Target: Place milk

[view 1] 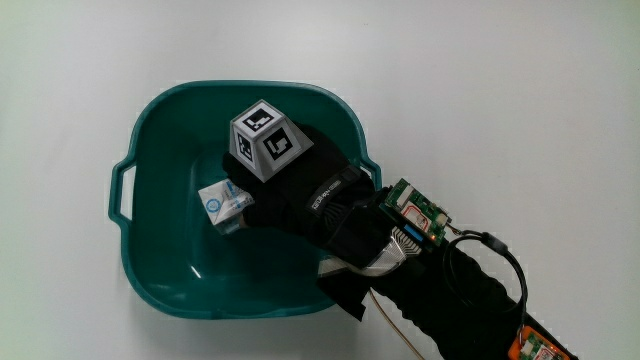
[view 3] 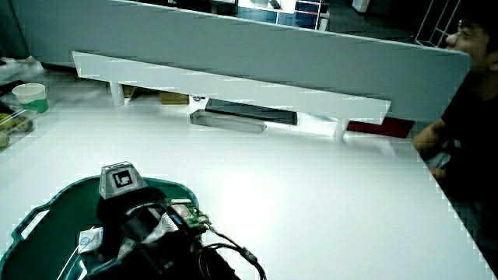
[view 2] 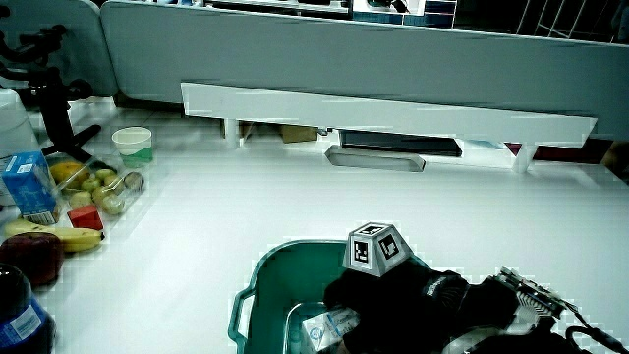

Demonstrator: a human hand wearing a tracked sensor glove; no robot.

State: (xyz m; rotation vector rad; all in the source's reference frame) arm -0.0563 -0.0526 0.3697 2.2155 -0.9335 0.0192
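White bench [view 1: 500,90] w/ a teal tub [view 1: 160,270] standing on it, near the person. In a side view, at the bench edge: paper cup [view 2: 133,144], blue carton [view 2: 28,186], bananas [view 2: 54,236], red block [view 2: 85,217], clear fruit tray [view 2: 103,187].

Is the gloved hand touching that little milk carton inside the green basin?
Touching. In the main view the hand reaches into the teal basin and its fingers close on the small milk carton, with no gap between glove and carton.
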